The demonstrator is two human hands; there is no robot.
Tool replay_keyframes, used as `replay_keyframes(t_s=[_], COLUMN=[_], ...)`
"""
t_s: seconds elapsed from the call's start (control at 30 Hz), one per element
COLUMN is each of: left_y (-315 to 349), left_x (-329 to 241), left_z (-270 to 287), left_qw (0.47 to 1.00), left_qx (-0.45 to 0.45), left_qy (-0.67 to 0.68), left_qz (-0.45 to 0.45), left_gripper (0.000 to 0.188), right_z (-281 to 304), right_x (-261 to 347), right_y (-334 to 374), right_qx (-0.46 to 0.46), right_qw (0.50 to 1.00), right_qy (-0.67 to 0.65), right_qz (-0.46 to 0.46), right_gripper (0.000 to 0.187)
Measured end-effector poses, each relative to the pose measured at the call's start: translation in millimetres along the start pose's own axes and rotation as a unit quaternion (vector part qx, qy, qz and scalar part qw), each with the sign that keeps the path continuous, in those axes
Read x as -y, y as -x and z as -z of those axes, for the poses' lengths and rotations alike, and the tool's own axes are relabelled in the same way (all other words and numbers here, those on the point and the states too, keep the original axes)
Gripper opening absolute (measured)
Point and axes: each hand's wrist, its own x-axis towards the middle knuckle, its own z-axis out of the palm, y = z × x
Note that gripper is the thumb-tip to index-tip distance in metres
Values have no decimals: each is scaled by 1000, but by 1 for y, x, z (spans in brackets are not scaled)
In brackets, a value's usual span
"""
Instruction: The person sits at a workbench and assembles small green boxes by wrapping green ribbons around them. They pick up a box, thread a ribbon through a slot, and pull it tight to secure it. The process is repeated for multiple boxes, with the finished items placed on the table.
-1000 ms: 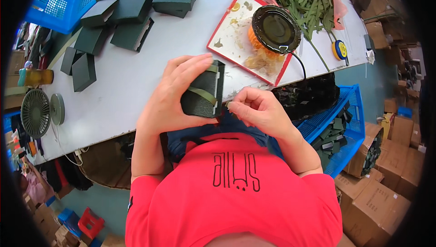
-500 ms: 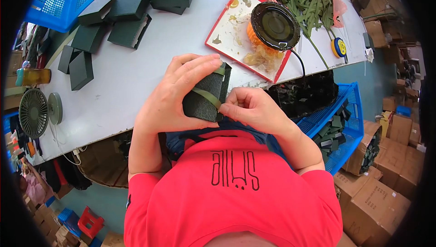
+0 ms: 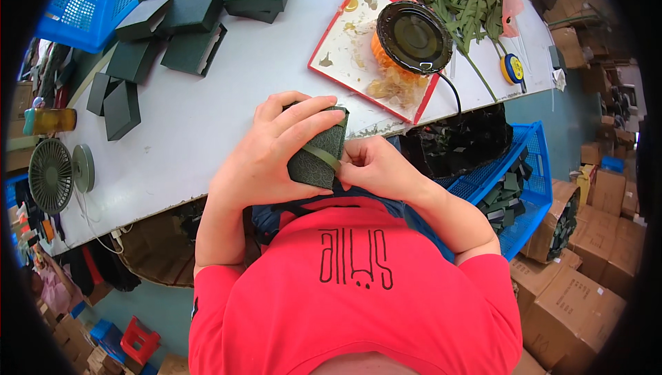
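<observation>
A small dark green box (image 3: 312, 168) is tilted in my left hand (image 3: 276, 142), its fingers spread over the top and the thumb along the near side. An olive green ribbon (image 3: 321, 156) crosses the box's face. My right hand (image 3: 378, 166) is closed at the box's right edge, pinching the ribbon's end, which mostly disappears behind the fingers. Both hands are at the near edge of the white table (image 3: 186, 147). Beyond them lies a red-rimmed white board (image 3: 338, 51) carrying an orange pot with a black top full of dark liquid (image 3: 416, 38).
Several dark green boxes (image 3: 196, 6) lie at the far left by a blue basket (image 3: 76, 9). A small fan (image 3: 52, 175) stands left. Green ribbon strips (image 3: 462, 2) fill a pink bag; a tape measure (image 3: 512, 68) lies near. Another blue basket (image 3: 527, 202) holds small boxes, right.
The box has turned slightly and its top has tipped toward my body. My right hand has moved in against its edge, curling the fingers closer around the ribbon's end.
</observation>
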Motion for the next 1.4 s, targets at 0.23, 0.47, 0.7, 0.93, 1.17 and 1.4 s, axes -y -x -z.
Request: replay_keyframes(t_s=[0.23, 0.47, 0.7, 0.93, 1.17, 1.4], left_y=[5, 1, 2, 16, 27, 22], left_x=[6, 7, 3, 12, 15, 11], left_z=[0, -3, -3, 0, 7, 8], left_qw=[997, 997, 998, 997, 994, 996], left_qx=[-70, -83, -59, -67, -74, -57], left_qy=[20, 8, 33, 14, -7, -30], left_qz=[22, 3, 13, 44, 81, 69], left_gripper=[97, 105, 107, 104, 102, 100], right_z=[4, -6, -10, 27, 50, 61], right_x=[24, 13, -22, -18, -18, -6], right_y=[17, 36, 28, 33, 30, 18], right_qx=[-173, 60, -127, -267, -305, -310], right_qw=[967, 992, 851, 806, 791, 867], right_qy=[129, -86, -501, -497, -479, -345], right_qz=[133, -74, 91, 179, 229, 185], right_gripper=[24, 30, 28, 31, 30, 23])
